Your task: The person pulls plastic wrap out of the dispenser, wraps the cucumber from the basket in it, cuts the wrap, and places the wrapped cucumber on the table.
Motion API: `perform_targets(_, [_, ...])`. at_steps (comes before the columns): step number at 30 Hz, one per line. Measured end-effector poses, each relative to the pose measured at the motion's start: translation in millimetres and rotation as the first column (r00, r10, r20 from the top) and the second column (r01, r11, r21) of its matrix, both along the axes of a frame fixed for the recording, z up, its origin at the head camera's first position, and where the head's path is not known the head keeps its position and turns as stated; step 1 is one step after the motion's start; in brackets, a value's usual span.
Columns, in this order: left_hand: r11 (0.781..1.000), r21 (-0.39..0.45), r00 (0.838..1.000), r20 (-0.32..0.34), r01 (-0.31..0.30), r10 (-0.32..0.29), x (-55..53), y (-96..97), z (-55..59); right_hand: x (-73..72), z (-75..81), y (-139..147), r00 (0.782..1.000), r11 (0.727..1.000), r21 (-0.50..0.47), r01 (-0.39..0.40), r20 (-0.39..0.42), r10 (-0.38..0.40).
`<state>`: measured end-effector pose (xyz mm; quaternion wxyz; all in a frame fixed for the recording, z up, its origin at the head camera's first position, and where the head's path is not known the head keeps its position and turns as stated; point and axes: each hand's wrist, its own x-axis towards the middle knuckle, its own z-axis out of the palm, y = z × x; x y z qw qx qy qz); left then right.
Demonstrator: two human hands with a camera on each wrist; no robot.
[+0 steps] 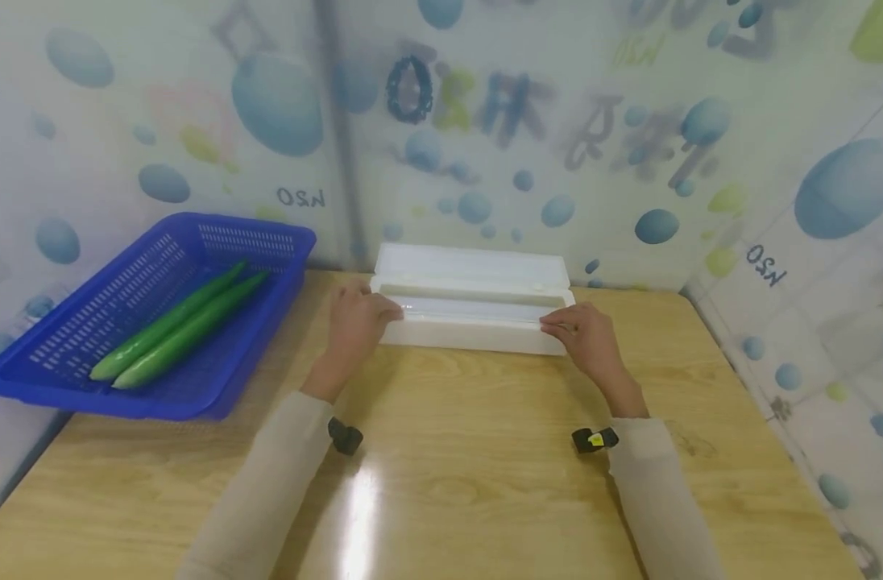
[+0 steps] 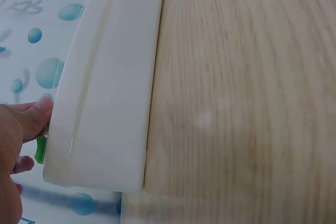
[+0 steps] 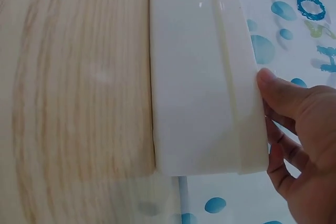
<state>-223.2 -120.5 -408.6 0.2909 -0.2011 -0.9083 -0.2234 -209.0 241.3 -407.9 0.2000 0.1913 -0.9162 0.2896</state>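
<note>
A long white cling film dispenser box lies at the back of the table, its lid raised against the wall. Inside is a pale roll with clear, shiny cling film along the front edge. At the left end, my left hand pinches the film between thumb and fingers. My right hand pinches it at the right end. Both wrist views show the box's smooth front, with the left thumb and right thumb by its upper edge. The front wall hides the pinched film there.
A blue plastic basket stands at the left with two green cucumbers in it. The wooden table meets a patterned wall right behind the box. Another wall runs along the right side.
</note>
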Motion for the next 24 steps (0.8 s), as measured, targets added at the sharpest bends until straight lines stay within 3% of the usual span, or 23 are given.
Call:
perform_targets(8, [0.999, -0.033, 0.997, -0.069, 0.033, -0.035, -8.2, 5.2, -0.6, 2.3, -0.5, -1, 0.996, 0.994, -0.06, 0.088, 0.019, -0.087])
perform_targets(14, [0.992, 0.007, 0.981, -0.145, 0.129, -0.127, -7.7, 3.3, 5.7, 2.4, 5.2, -1, 0.996, 0.992, -0.094, 0.081, -0.018, -0.083])
perform_targets(24, [0.974, -0.059, 0.973, -0.064, 0.219, -0.222, -12.7, 0.5, 5.3, 3.4, 4.0, 1, 0.993, 0.99, -0.086, 0.112, 0.036, -0.109])
